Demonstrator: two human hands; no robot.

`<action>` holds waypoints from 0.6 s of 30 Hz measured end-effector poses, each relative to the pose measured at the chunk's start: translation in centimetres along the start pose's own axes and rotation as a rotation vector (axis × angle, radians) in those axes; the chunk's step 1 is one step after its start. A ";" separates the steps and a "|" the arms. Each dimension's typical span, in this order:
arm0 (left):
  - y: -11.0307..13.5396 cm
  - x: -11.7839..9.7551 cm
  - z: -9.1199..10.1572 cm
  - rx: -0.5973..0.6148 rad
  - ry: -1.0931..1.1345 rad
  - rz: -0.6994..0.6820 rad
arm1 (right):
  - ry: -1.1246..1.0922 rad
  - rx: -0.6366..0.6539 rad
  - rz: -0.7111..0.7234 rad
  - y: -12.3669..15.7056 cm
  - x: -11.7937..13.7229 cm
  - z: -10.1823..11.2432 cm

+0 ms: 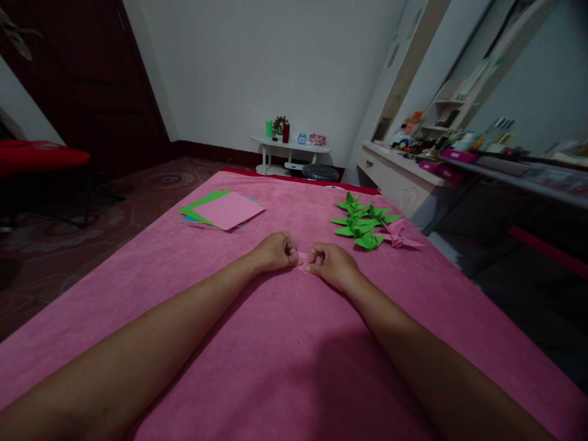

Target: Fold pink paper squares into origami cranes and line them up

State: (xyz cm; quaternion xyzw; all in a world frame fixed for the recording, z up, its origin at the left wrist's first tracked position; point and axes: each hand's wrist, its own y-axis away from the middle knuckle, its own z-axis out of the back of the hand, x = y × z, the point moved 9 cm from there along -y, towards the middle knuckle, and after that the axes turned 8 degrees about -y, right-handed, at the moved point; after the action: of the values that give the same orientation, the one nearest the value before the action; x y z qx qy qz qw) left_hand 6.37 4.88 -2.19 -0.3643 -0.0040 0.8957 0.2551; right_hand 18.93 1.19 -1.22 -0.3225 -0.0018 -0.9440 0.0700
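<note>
Evidently mid-fold: L hand (274,252) & R hand (334,263) have fingers drawn tight, pinching opp. sides of a small pink paper (302,257) btwn them on the pink cloth (275,343), R of the paper stack (229,210), L of the folded green shapes (365,225). Next move prob. needs a steady hold + firm crease.

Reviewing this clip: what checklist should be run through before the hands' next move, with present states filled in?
1. Left hand at the small pink paper: ok.
2. Right hand at its other side: ok.
3. Green folded figures apart from both hands: ok.
4. Sheet stack squared up: not ok, sheets fanned out.
5. Paper's edges aligned: cannot tell, hands partly cover it.
</note>
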 end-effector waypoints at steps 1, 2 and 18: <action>0.0 -0.1 0.0 0.002 0.001 -0.001 | 0.000 -0.002 0.006 0.1 0.1 0.0; 0.0 -0.1 0.0 0.008 0.002 -0.002 | -0.003 0.000 0.012 0.1 0.2 -0.1; -0.3 -0.7 0.1 0.040 -0.070 -0.114 | -0.052 0.028 0.031 0.3 0.2 -0.3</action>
State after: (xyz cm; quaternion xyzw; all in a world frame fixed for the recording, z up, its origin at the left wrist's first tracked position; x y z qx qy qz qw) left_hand 6.83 4.81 -1.66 -0.3268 -0.0158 0.8918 0.3126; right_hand 18.67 0.90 -1.33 -0.3460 -0.0120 -0.9339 0.0891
